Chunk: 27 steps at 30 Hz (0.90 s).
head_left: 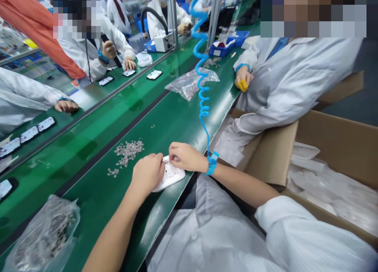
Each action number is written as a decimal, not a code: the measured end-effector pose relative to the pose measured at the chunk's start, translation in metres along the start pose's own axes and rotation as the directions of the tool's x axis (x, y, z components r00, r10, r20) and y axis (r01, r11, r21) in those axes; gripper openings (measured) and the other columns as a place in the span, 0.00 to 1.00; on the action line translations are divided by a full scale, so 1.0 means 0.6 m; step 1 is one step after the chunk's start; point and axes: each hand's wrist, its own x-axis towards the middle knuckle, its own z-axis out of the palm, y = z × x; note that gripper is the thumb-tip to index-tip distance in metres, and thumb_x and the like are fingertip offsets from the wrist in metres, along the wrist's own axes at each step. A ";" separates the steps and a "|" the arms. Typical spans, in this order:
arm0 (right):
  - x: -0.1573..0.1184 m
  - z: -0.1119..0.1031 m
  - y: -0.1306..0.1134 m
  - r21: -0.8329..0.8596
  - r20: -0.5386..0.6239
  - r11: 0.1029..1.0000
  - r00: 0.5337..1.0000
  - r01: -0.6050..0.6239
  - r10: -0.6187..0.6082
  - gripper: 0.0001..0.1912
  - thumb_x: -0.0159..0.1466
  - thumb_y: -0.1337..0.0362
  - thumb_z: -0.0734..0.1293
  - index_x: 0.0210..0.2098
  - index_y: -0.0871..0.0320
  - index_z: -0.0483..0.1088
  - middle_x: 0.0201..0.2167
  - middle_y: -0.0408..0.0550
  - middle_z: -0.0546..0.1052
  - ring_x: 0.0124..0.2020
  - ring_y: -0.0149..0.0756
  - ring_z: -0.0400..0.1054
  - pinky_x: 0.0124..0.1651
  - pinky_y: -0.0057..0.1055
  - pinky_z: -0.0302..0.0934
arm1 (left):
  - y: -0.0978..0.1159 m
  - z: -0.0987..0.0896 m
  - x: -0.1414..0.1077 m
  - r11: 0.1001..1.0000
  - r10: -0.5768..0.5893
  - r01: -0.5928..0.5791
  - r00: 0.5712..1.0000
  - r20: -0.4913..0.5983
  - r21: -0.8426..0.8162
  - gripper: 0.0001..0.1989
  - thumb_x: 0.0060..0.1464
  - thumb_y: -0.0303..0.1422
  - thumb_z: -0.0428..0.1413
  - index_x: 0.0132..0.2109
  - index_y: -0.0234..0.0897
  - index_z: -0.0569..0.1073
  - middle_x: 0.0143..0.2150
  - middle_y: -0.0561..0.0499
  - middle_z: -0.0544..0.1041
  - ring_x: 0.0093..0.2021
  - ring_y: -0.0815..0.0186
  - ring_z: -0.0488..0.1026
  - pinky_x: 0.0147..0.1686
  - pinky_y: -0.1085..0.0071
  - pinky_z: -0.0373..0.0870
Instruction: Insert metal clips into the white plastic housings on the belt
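Note:
A white plastic casing [173, 176] with rounded corners and small dark details lies on the green bench near its front edge. My left hand [148, 172] is closed on the casing's left side, its fingers bent over the rim. My right hand [186, 157], wearing a blue wrist strap [212, 164], is closed in a pinch over the upper part of the casing. Whatever its fingertips hold is hidden. Just beyond my left hand lies a loose pile of small metal clips [129, 151].
Clear bags of metal parts lie at the lower left [44, 234] and farther up the bench [191, 82]. A blue coiled cord [203, 94] hangs to my right wrist. A carton [265, 155] stands right, beside a co-worker [283, 79]. Black-framed white parts [29, 134] line the opposite side.

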 end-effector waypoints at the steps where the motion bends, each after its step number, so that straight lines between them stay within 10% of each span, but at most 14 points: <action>1: 0.003 0.000 0.000 -0.013 0.006 1.000 1.000 -0.009 0.009 0.05 0.59 0.75 0.68 0.31 0.61 0.75 0.37 0.47 0.74 0.37 0.32 0.68 0.41 0.28 0.59 | -0.001 0.001 0.002 1.000 -0.003 0.003 1.000 0.002 -0.007 0.14 0.67 0.36 0.44 0.39 0.40 0.72 0.41 0.46 0.79 0.40 0.59 0.76 0.32 0.67 0.57; 13: 0.046 -0.011 0.028 0.054 0.232 0.995 0.970 -0.080 0.065 0.12 0.58 0.65 0.75 0.28 0.59 0.67 0.26 0.38 0.69 0.29 0.27 0.60 0.33 0.25 0.50 | -0.004 0.024 0.013 1.000 -0.005 0.006 1.000 -0.018 0.022 0.14 0.67 0.41 0.46 0.36 0.40 0.69 0.39 0.47 0.76 0.36 0.59 0.74 0.29 0.67 0.52; 27: -0.027 0.057 0.011 0.186 -0.291 0.982 0.954 -0.021 0.075 0.06 0.61 0.73 0.69 0.34 0.56 0.71 0.35 0.43 0.76 0.38 0.34 0.70 0.43 0.29 0.63 | 0.001 0.025 0.018 0.997 -0.070 0.069 0.997 -0.023 -0.046 0.14 0.65 0.40 0.48 0.31 0.40 0.66 0.35 0.48 0.78 0.36 0.60 0.75 0.29 0.68 0.50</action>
